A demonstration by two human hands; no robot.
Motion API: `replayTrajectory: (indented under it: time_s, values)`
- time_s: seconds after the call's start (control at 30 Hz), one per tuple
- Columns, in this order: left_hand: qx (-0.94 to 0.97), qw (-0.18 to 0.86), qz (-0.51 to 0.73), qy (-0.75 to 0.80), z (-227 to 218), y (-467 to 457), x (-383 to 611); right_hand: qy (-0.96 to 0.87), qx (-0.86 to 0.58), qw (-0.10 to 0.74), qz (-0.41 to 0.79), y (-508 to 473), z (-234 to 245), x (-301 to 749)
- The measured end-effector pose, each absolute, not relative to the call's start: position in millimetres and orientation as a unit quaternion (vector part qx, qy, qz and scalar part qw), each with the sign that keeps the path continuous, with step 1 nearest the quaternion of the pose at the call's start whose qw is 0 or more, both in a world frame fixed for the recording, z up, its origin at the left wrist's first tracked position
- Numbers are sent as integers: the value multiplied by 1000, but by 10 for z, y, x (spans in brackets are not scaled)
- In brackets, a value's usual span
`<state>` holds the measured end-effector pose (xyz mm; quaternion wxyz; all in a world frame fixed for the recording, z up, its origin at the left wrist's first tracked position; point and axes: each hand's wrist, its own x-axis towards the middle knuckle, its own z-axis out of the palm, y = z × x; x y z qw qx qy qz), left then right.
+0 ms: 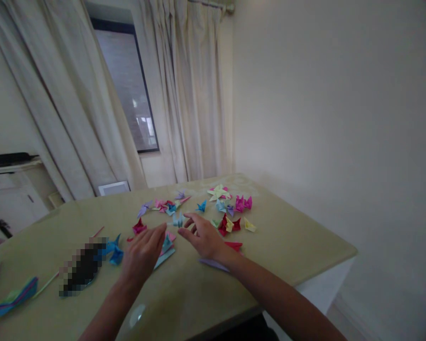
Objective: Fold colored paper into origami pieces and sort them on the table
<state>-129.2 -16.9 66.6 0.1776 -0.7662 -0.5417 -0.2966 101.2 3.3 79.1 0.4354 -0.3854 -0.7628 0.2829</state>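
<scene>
My left hand [142,253] lies flat over the table [287,251], fingers stretched toward a pink and blue folded paper piece [167,245]. My right hand [203,235] hovers just right of it, fingers spread and slightly curled, nothing in them, close to a light blue paper piece [178,219]. Many small folded paper shapes are scattered beyond both hands: a magenta one [139,227], red and yellow ones [229,224], pink ones [243,203], and a pale yellow star shape [218,192]. A lilac sheet [213,265] lies under my right wrist.
A blurred dark object [81,267] lies at the left, with blue folded paper [114,252] beside it. Striped paper strips [12,298] sit at the near left edge. Curtains [184,94] and a window [128,90] stand behind the table. A wall runs along the right.
</scene>
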Motion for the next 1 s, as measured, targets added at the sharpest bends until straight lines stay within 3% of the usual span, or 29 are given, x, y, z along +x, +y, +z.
replayTrajectory:
  time_s: [0.23, 0.43, 0.7, 0.87, 1.0]
  values:
    - [-826, 147, -312, -446, 560, -268, -1127, -762, -391, 456, 242, 170, 744, 1046]
    - [-789, 133, -360, -480, 549, -226, -1318, -754, -381, 414, 339, 311, 626, 1016]
    - [-811, 175, -325, -454, 577, -217, -1303, -724, -367, 371, 451, 135, 707, 836]
    - [-807, 199, -349, -433, 452, -146, -1371, -777, -386, 360, 343, 234, 744, 930]
    - [-750, 175, -335, -543, 248, -11, -1595, -811, -500, 294, 80, 597, 919, 1147]
